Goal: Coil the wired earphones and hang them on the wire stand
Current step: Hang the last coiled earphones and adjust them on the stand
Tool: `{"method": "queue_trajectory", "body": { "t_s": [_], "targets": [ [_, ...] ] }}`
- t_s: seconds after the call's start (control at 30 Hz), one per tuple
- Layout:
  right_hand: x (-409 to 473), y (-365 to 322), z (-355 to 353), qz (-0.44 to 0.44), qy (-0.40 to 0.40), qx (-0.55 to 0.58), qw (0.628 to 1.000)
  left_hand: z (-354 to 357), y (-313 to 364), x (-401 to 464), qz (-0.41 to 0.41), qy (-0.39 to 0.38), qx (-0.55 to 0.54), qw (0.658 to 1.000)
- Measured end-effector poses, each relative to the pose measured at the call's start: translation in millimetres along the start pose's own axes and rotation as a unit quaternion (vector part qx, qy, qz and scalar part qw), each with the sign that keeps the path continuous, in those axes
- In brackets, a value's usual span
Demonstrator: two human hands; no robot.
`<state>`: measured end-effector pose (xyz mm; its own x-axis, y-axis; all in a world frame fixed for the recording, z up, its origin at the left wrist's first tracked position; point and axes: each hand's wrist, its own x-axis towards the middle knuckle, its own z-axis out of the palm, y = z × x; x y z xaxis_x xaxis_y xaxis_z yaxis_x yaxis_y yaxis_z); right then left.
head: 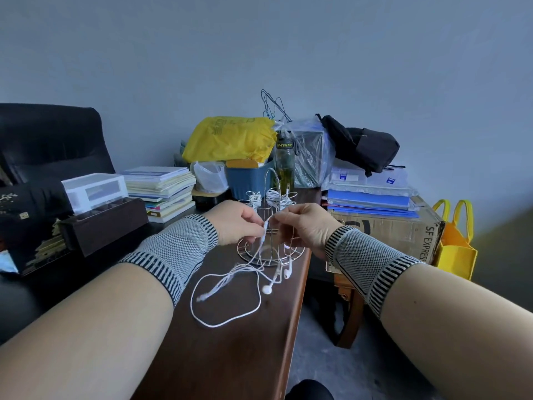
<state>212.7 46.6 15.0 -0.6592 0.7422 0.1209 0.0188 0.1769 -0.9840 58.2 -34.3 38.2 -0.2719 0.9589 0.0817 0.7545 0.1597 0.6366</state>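
Note:
White wired earphones point(227, 287) hang from both my hands, their cable trailing in a loose loop onto the dark wooden table point(230, 356), with two earbuds lying near the table's right edge. My left hand point(235, 222) pinches the cable at its inline remote. My right hand point(302, 226) pinches the cable just to the right of that. Directly behind my hands stands the silver wire stand point(271, 255), with its round base on the table. Two coiled white earphones point(274, 196) hang on its upper hooks.
Stacked books point(164, 192), a white drawer box point(95, 189) and a dark wooden box point(103, 226) sit at the left. A blue bin, a yellow bag and a bottle point(285, 166) stand behind the stand. A cardboard box point(386, 229) with folders sits to the right, past the table's edge.

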Motion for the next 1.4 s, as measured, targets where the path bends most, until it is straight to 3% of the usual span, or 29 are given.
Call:
{"method": "queue_trajectory", "body": {
  "t_s": [0.17,0.3,0.47,0.73,1.07,1.23,1.4],
  "targets": [
    [4.6,-11.2,1.9,-0.009,0.005,0.031,0.999,-6.4,0.1,1.3,-0.011,0.012,-0.036,0.999],
    [3.7,-15.3,4.1,-0.017,0.001,0.044,0.999,2.9,4.0,-0.1,-0.028,-0.035,-0.056,0.997],
    [3.9,-16.6,1.3,-0.029,-0.002,0.07,0.997,12.5,6.8,0.9,-0.016,-0.04,0.011,0.999],
    [13.7,6.5,-19.7,-0.015,0.078,-0.039,0.996,8.6,-2.4,0.9,-0.05,0.018,-0.081,0.995],
    [10.5,20.8,-13.0,0.044,-0.002,-0.107,0.993,4.6,-4.2,5.7,-0.007,0.103,-0.009,0.995],
    [8.9,32.8,-9.4,0.073,-0.033,-0.166,0.983,1.5,-5.4,2.9,-0.022,0.089,0.035,0.995],
    [5.0,40.1,1.4,0.109,-0.095,-0.123,0.982,0.9,-7.0,-1.6,-0.023,0.099,0.041,0.994]
  ]
}}
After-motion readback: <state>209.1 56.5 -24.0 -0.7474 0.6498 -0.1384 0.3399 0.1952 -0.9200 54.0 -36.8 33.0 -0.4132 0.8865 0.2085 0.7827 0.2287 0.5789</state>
